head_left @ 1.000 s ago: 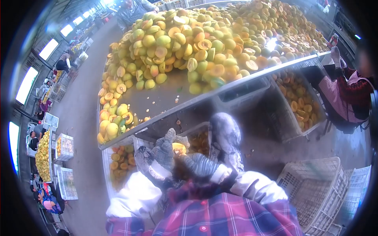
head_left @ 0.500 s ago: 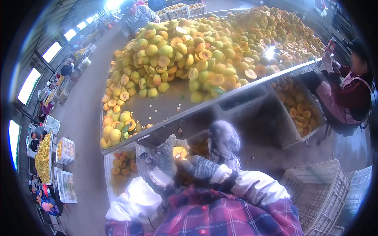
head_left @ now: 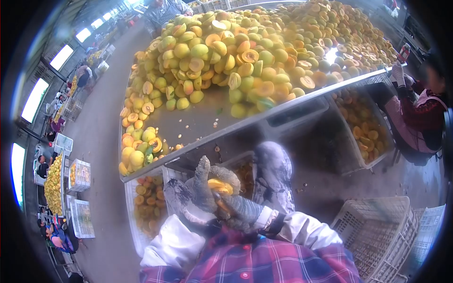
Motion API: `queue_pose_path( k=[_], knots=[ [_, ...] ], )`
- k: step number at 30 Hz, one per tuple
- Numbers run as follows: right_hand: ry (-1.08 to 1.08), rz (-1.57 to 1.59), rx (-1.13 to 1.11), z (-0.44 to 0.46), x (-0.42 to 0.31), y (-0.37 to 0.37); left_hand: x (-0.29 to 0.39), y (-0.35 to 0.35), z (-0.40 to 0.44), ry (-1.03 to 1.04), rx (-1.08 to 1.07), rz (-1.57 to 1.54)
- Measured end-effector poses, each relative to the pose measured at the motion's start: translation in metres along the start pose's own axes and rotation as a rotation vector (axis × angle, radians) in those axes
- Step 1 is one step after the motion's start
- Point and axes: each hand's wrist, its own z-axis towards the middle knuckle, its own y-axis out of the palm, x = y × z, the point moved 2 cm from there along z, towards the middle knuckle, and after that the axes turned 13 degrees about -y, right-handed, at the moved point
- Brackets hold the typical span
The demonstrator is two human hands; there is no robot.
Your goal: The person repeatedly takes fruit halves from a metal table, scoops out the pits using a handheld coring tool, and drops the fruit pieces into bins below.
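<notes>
My left hand (head_left: 204, 188), in a grey knitted glove, grips a yellow peach half (head_left: 220, 186) above my lap, with its thumb pointing up. Close against that fruit is my right hand (head_left: 241, 211), also gloved, with its fingers closed. A thin dark thing shows between the right hand and the peach half; its kind is unclear. Ahead of both hands, a metal-edged table (head_left: 198, 125) carries a large heap of whole and halved peaches (head_left: 198, 63).
Below the table's edge stand a crate of peach halves (head_left: 150, 203) at left and another crate (head_left: 363, 132) at right. A white plastic crate (head_left: 377, 231) stands at lower right. A co-worker (head_left: 420, 104) sits at the right; another person (head_left: 165, 14) is beyond the heap.
My left hand has turned so its thumb stands up, and the peach half has tilted with it. The right hand has drawn lower and closer beneath the fruit. The view has shifted slightly.
</notes>
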Motion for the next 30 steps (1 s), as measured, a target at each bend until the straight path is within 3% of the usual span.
queue_pose_path(
  k=[1,3,4,6,8,10,12,13,14,16,18,19,20,22,26,28,30],
  knots=[
    [0.013,0.001,0.003,-0.006,0.003,-0.005,-0.011,-0.002,0.002,-0.063,0.033,-0.169],
    [0.884,0.034,0.018,-0.016,0.013,-0.017,-0.023,-0.017,-0.001,-0.123,0.072,-0.34],
    [0.887,0.034,0.013,-0.017,0.014,-0.023,-0.022,-0.037,-0.006,-0.045,0.132,-0.281],
    [0.903,-0.332,-0.714,-0.028,0.029,-0.034,-0.014,-0.071,-0.013,0.114,0.257,-0.168],
    [0.397,-0.403,-0.789,-0.109,0.079,-0.071,0.035,-0.03,-0.064,0.875,1.08,0.66],
    [0.405,-0.416,-0.863,-0.079,0.055,-0.053,0.009,-0.211,-0.066,0.728,1.149,1.698],
    [0.781,-0.316,-0.715,-0.082,0.08,-0.051,0.047,-0.217,-0.083,0.744,1.335,1.704],
    [1.129,-0.292,-0.611,-0.051,0.062,-0.036,0.067,-0.231,-0.075,0.749,1.209,1.706],
    [1.477,-0.264,-0.492,-0.023,0.041,-0.023,0.079,-0.223,-0.055,0.751,1.226,1.699],
    [1.519,-0.317,-0.515,-0.029,0.058,-0.027,0.106,-0.187,0.004,0.549,1.278,1.108],
    [1.303,-0.372,-0.51,-0.079,0.102,-0.049,0.142,-0.123,0.061,0.929,0.833,1.23],
    [0.96,-0.245,-0.371,-0.094,0.109,-0.054,0.148,-0.11,0.103,0.866,0.75,1.305],
    [0.958,-0.214,-0.307,-0.096,0.105,-0.059,0.148,-0.1,0.145,0.796,0.665,1.378],
    [1.077,-0.184,-0.18,-0.087,0.093,-0.062,0.15,-0.06,0.202,0.438,0.585,1.733],
    [1.171,-0.109,-0.002,-0.067,0.082,-0.064,0.151,-0.027,0.26,0.402,0.598,1.968],
    [1.197,-0.08,0.045,-0.063,0.078,-0.065,0.147,-0.032,0.262,0.232,0.621,2.136],
    [1.208,-0.055,0.075,-0.061,0.076,-0.064,0.141,-0.044,0.265,0.291,0.644,2.065]
  ],
)
